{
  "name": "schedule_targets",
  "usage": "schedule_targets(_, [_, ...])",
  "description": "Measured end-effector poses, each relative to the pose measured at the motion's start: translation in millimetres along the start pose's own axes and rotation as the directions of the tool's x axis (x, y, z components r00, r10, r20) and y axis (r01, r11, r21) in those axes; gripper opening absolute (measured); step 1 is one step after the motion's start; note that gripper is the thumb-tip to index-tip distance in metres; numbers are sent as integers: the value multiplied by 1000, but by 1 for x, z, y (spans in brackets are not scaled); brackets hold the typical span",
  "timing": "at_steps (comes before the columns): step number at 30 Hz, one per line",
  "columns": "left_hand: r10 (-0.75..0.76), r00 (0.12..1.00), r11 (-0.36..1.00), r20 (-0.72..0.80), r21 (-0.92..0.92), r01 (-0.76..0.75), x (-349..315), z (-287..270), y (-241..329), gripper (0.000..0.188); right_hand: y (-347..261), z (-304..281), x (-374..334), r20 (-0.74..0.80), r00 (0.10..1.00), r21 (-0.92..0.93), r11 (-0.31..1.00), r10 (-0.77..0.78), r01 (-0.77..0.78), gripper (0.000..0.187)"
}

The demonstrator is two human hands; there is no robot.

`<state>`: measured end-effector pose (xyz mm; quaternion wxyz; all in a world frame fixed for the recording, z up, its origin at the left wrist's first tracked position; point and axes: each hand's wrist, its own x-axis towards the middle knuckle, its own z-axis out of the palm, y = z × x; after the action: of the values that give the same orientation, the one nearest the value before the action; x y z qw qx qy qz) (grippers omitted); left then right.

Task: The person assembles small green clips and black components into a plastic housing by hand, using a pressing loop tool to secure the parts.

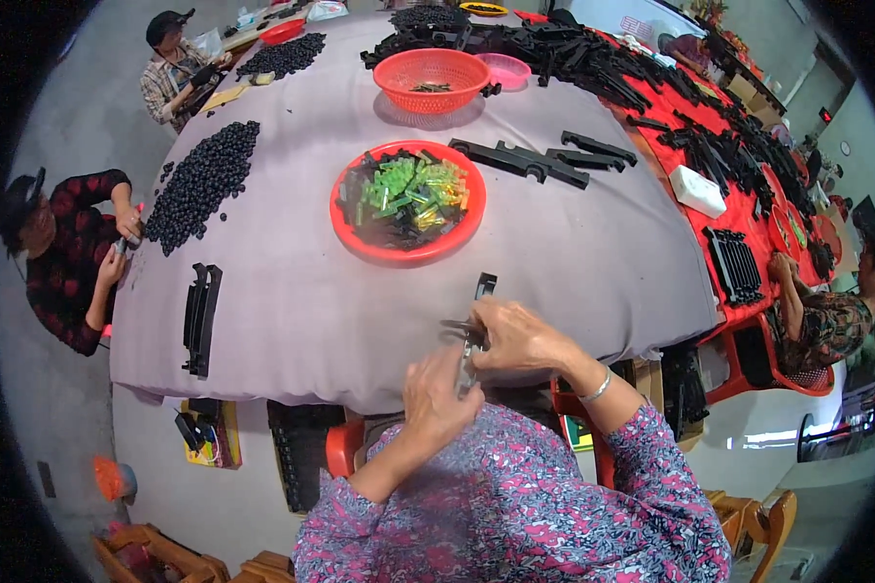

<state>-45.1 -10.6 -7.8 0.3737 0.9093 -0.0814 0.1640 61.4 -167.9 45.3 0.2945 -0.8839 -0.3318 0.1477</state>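
Note:
In front of my body, at the near edge of the cloth-covered table, my right hand (520,335) is closed round a black plastic bar (486,285), whose far end sticks out past the fingers. My left hand (436,398) is smeared by motion, its fingers bent at the near end of that bar. Something small, dark and blurred shows between the hands; its kind is unclear. Beyond them stands a round red tray (405,255) of small clear green and yellow tubes (413,187) and black pieces. Several longer black bars (544,160) lie behind it to the right.
A red basket (432,78) and a pink bowl (506,70) stand farther back. Piled black beads (200,185) and stacked black bars (201,321) lie left. A white box (697,191) sits on the red cloth. People work along both sides.

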Motion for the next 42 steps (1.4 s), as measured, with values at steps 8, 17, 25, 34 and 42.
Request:
schedule_targets(8, [-59,996,998,61,2,59,-1,1,1,57,-11,15,7,-12,999,-208,977,47,-48,42])
schedule_targets(17, [-58,995,998,80,5,58,-2,1,2,55,-11,24,11,-18,1000,-330,944,-10,4,40])
schedule_targets(25, [-54,998,998,31,-9,54,-6,2,3,52,-14,19,10,-19,997,-276,959,-80,71,34])
schedule_targets(34, [-164,986,986,29,-23,164,-3,-9,0,45,2,6,17,-87,990,-140,985,-110,97,30])
schedule_targets(42, [-199,980,970,-16,-148,194,-16,-45,-22,40,30,-30,-8,-285,923,443,890,257,-111,31])
